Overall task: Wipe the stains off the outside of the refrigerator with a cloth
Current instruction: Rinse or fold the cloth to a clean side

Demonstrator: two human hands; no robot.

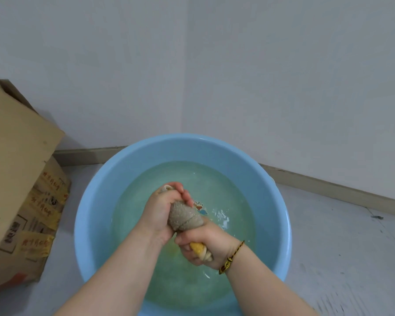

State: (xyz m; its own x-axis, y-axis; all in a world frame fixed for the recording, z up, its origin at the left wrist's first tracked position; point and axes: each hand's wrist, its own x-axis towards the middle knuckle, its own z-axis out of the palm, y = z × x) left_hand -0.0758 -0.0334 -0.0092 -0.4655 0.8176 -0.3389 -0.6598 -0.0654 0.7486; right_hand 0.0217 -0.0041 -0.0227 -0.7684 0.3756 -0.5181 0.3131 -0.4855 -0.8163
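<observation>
A wet cloth (185,217), grey-brown with a yellow end, is twisted into a tight roll above the water. My left hand (163,209) grips its far end, fingers curled over the top. The near, yellow end is held in my right hand (203,245), which wears a braided cord at the wrist. Both hands hold the roll over a light blue basin (96,201) part-filled with cloudy greenish water. The refrigerator is not in view.
The basin stands on a pale floor in a corner of two white walls with a beige skirting board (328,185). A cardboard box (16,169) with taped sides stands close to the basin's left. Bare floor (342,258) lies to the right.
</observation>
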